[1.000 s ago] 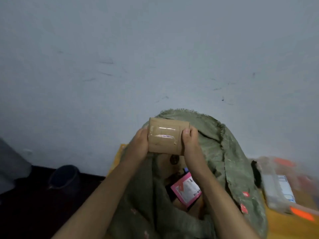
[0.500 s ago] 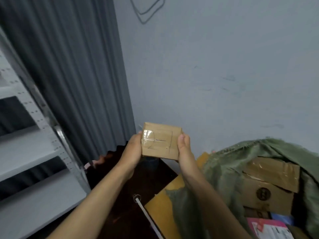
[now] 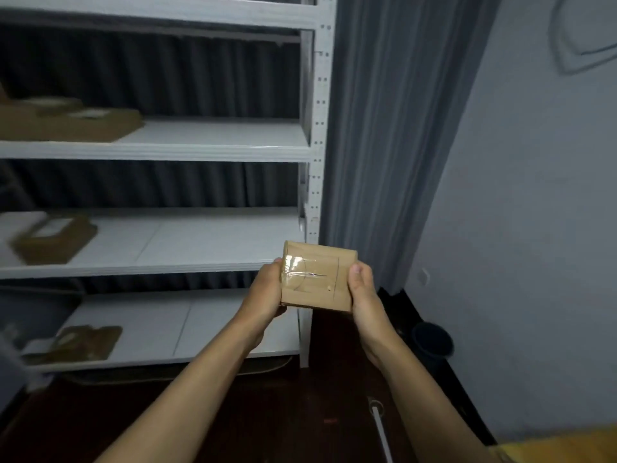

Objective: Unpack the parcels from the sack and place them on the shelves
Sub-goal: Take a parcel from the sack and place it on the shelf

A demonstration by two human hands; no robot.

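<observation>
A small brown cardboard parcel with clear tape across its top is held in front of me between both hands. My left hand grips its left side and my right hand grips its right side. The parcel hovers just off the right front corner of a white metal shelf unit that fills the left of the view. Brown parcels lie at the left on three shelves: one on the upper shelf, one on the middle shelf and a flat one on the bottom shelf. The sack is out of view.
A grey curtain hangs behind and right of the shelf unit, next to a pale wall. A dark round bin stands on the dark floor by the wall. A yellow surface edge shows at the bottom right, and a white rod lies near it.
The view has swung left from the green sack to the shelf unit, carrying the parcel along in both hands. The sack has left the view and the shelves have come in.
</observation>
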